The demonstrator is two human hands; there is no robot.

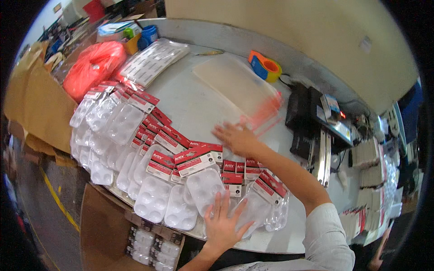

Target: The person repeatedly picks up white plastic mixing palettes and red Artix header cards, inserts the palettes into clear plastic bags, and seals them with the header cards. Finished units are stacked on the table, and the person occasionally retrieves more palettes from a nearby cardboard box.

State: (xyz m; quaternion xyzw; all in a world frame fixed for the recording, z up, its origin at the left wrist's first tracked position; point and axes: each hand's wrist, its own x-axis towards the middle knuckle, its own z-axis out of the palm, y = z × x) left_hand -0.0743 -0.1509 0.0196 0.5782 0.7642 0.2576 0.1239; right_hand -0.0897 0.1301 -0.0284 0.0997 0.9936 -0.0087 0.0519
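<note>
Two hands on packed paint trays and clear bags, seen from the head camera.

The left hand [222, 224] lies flat, fingers spread, on a clear paint tray pack [205, 185] with round wells and a red card top, at the near edge of the desk [199, 106]. The right hand [235, 137] rests open, gripping nothing, on the near end of a stack of clear bags [239, 88] mid-desk. A cardboard box [151, 244] below the near edge holds more packs.
</note>
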